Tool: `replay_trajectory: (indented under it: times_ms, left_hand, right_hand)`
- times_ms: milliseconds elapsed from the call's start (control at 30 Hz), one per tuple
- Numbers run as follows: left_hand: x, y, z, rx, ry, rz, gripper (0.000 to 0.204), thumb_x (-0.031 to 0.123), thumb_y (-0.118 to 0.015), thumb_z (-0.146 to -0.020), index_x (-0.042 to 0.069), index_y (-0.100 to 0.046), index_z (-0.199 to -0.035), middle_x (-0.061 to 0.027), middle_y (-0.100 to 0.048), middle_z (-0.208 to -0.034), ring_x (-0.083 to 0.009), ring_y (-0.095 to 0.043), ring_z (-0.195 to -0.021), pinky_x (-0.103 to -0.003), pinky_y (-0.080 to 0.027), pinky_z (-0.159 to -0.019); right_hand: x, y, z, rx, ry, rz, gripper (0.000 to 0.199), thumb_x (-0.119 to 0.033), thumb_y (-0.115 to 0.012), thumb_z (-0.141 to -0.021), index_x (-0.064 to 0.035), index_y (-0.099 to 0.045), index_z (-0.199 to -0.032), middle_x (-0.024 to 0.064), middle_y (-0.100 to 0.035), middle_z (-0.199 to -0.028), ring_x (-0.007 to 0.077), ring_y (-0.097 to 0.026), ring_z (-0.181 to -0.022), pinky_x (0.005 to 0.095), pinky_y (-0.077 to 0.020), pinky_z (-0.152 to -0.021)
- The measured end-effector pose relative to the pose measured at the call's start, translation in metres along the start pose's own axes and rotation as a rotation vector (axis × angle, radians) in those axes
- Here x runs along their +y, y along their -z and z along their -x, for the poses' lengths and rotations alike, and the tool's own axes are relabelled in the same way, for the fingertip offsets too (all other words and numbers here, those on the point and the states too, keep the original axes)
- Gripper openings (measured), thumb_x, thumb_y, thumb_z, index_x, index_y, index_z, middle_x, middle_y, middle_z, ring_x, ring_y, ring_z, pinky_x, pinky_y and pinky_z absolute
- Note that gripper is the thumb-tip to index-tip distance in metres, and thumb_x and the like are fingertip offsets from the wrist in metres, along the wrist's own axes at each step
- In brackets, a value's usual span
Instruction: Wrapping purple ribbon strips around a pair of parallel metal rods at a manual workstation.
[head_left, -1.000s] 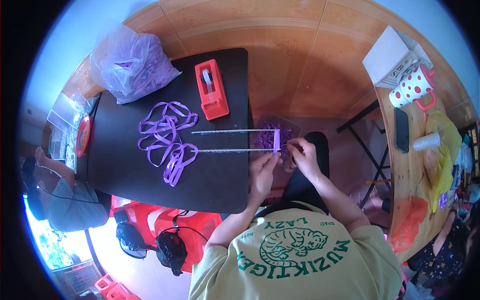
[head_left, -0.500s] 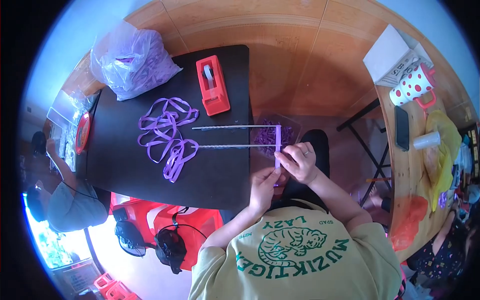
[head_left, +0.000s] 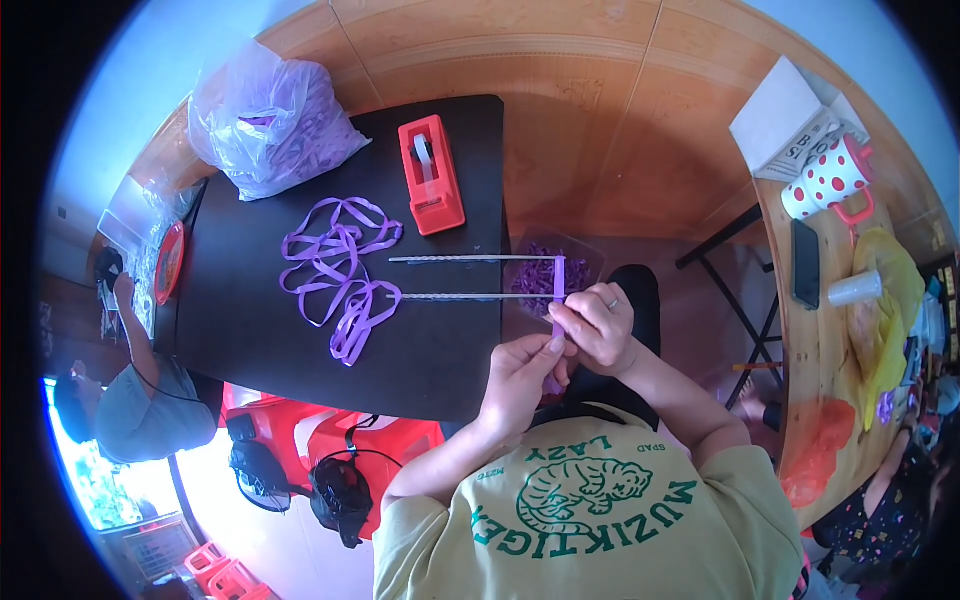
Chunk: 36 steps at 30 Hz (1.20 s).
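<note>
Two thin metal rods [head_left: 470,296] lie side by side on the dark table and stick out past its right edge. A purple ribbon [head_left: 559,278] spans their outer ends and runs down into my hands. My right hand [head_left: 602,325] pinches the ribbon just below the nearer rod. Below it, the thumb and fingers of my left hand [head_left: 518,378] are closed on the same ribbon, close against the right fingers. The exact overlap of the ribbon between the fingertips is hidden. A loose tangle of purple ribbon [head_left: 345,262] lies by the rods' left ends.
A red tape dispenser [head_left: 435,190] and a plastic bag of purple ribbon pieces [head_left: 285,135] stand on the table. A clear container of purple pieces [head_left: 530,300] sits under the rods. At right, a wooden table [head_left: 815,350] holds a dotted cup and phone. Another person [head_left: 150,400] sits far left.
My left hand has shifted slightly left and up, and a bit of ribbon now shows below its fingers. My right hand keeps its pinch. The whole view has moved a little.
</note>
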<state>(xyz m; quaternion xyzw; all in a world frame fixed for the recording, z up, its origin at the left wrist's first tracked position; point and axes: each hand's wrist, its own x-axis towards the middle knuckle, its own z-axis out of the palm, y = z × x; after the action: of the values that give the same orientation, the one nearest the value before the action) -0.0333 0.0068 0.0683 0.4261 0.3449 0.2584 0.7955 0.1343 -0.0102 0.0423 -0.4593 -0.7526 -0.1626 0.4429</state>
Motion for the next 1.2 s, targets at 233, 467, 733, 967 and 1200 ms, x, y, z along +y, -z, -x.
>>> replay_trajectory:
  times_ms: [233, 467, 733, 967, 1200]
  left_hand:
    - [0.075, -0.013, -0.027, -0.014, -0.201, 0.056, 0.028, 0.018, -0.047, -0.097, -0.006, -0.062, -0.105, -0.0098, -0.064, -0.083, -0.0147, -0.059, -0.07, -0.026, -0.047, -0.069]
    - [0.051, -0.01, 0.002, -0.187, -0.334, 0.098, 0.023, 0.01, -0.048, -0.095, -0.006, -0.061, -0.107, -0.0144, -0.064, -0.094, -0.0167, -0.061, -0.082, -0.026, -0.048, -0.073]
    - [-0.082, 0.023, -0.027, -0.035, 0.096, -0.097, 0.022, 0.015, -0.055, -0.094, -0.002, -0.064, -0.104, -0.0071, -0.066, -0.092, -0.012, -0.06, -0.08, -0.025, -0.049, -0.074]
    - [-0.066, 0.006, -0.058, 0.039, -0.191, 0.145, 0.03, 0.018, -0.054, -0.095, -0.001, -0.057, -0.118, -0.0083, -0.066, -0.098, -0.0134, -0.061, -0.082, -0.026, -0.044, -0.077]
    - [-0.062, -0.002, -0.075, 0.033, -0.287, 0.394, 0.028, 0.01, -0.054, -0.092, -0.001, -0.056, -0.117, -0.01, -0.065, -0.1, -0.0141, -0.062, -0.084, -0.025, -0.046, -0.074]
  right_hand:
    - [0.021, -0.006, -0.025, -0.009, -0.419, -0.388, 0.006, -0.003, -0.066, -0.073, -0.0019, -0.063, -0.079, 0.0096, -0.053, -0.069, 0.0262, -0.055, -0.062, 0.0332, -0.0415, -0.056]
    - [0.07, -0.027, -0.025, -0.135, -1.046, -1.022, 0.014, -0.006, -0.064, -0.086, 0.0022, -0.064, -0.075, -0.0014, -0.054, -0.064, 0.0032, -0.046, -0.063, 0.0226, -0.0371, -0.056]
    - [0.075, -0.027, -0.026, -0.157, -1.271, -1.171, 0.014, -0.014, -0.061, -0.088, -0.0022, -0.069, -0.085, -0.0007, -0.063, -0.074, 0.0037, -0.049, -0.065, 0.0188, -0.0361, -0.058]
    - [0.076, -0.021, -0.026, -0.165, -1.228, -1.214, 0.016, -0.014, -0.059, -0.09, -0.0014, -0.069, -0.087, -0.0007, -0.061, -0.076, 0.0043, -0.048, -0.069, 0.0202, -0.0376, -0.062]
    - [0.079, -0.025, -0.025, -0.175, -1.247, -1.255, 0.016, -0.013, -0.058, -0.09, -0.0016, -0.069, -0.087, -0.001, -0.061, -0.076, 0.0048, -0.048, -0.069, 0.0202, -0.0374, -0.063]
